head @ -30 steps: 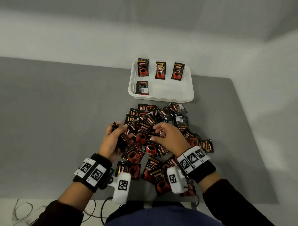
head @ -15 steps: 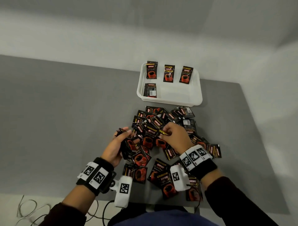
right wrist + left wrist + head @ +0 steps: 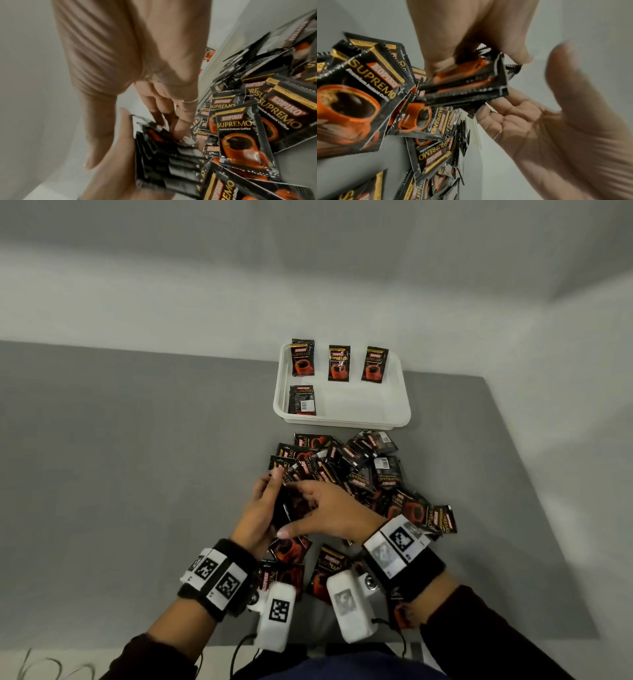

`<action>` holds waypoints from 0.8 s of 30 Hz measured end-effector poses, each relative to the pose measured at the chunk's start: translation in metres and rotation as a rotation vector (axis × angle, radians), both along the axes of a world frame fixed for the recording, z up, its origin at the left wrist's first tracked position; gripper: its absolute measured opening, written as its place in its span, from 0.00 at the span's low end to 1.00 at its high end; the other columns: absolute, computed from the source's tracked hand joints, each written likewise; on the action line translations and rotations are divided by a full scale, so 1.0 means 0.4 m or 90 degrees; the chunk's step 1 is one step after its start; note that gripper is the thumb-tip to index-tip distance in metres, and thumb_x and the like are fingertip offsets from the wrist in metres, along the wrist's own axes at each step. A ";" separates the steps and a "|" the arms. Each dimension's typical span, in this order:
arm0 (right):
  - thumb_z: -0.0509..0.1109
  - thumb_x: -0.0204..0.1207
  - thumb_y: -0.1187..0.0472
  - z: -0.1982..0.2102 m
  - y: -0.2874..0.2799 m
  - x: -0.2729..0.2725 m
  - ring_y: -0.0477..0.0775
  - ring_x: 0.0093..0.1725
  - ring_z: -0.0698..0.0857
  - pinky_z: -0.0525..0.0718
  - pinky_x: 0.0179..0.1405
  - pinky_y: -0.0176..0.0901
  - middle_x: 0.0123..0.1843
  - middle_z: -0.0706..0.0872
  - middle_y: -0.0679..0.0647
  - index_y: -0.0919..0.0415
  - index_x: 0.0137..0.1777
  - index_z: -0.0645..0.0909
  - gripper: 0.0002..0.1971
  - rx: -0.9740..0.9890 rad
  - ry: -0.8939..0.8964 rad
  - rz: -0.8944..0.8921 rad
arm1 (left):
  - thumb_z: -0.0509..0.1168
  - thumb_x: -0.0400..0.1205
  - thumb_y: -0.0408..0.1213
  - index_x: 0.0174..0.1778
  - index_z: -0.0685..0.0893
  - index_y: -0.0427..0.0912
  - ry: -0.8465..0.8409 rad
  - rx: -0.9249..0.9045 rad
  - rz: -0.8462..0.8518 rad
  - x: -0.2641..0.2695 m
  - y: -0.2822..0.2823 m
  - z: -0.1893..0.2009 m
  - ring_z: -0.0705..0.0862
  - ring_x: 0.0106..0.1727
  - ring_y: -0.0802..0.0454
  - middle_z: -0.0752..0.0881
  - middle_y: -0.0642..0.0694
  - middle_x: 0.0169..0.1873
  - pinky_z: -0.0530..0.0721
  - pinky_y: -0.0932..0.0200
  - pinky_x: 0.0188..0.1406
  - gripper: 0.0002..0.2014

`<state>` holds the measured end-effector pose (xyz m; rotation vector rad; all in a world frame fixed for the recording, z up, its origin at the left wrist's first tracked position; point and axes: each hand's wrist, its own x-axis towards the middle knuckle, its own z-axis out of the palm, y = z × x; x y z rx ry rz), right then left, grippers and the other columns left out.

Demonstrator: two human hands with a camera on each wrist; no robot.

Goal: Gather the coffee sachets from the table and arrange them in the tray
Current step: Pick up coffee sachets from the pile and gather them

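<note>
Black and orange coffee sachets lie in a loose pile (image 3: 359, 474) on the grey table, just in front of the white tray (image 3: 363, 405). Three sachets stand in a row at the tray's back (image 3: 339, 362), with one more at its front left (image 3: 302, 400). My left hand (image 3: 265, 508) holds a small stack of sachets (image 3: 287, 508) at the pile's left edge. The right hand (image 3: 322, 505) reaches across and pinches the top sachet of that stack (image 3: 467, 88) between thumb and fingers. From the right wrist, the stack (image 3: 171, 162) sits edge-on under my fingers (image 3: 164, 112).
The grey table (image 3: 137, 474) stretches bare to the left of the pile. More sachets (image 3: 329, 566) lie near my wrists at the front edge. The table's right edge (image 3: 513, 474) runs close beside the pile. Cables (image 3: 41, 669) hang below the front left.
My right hand left the middle of the pile with a sachet and moved left onto the stack in my left hand. The left hand stayed in place.
</note>
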<state>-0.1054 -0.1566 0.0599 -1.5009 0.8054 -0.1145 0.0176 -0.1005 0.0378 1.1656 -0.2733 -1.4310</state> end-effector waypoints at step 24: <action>0.61 0.74 0.75 0.055 -0.242 0.066 0.47 0.54 0.80 0.81 0.47 0.33 0.54 0.78 0.52 0.64 0.67 0.63 0.22 -0.108 -0.094 -0.374 | 0.51 0.83 0.20 0.72 0.67 0.55 -0.261 -0.179 -0.044 -0.021 -0.283 0.075 0.76 0.69 0.46 0.74 0.40 0.71 0.76 0.48 0.70 0.28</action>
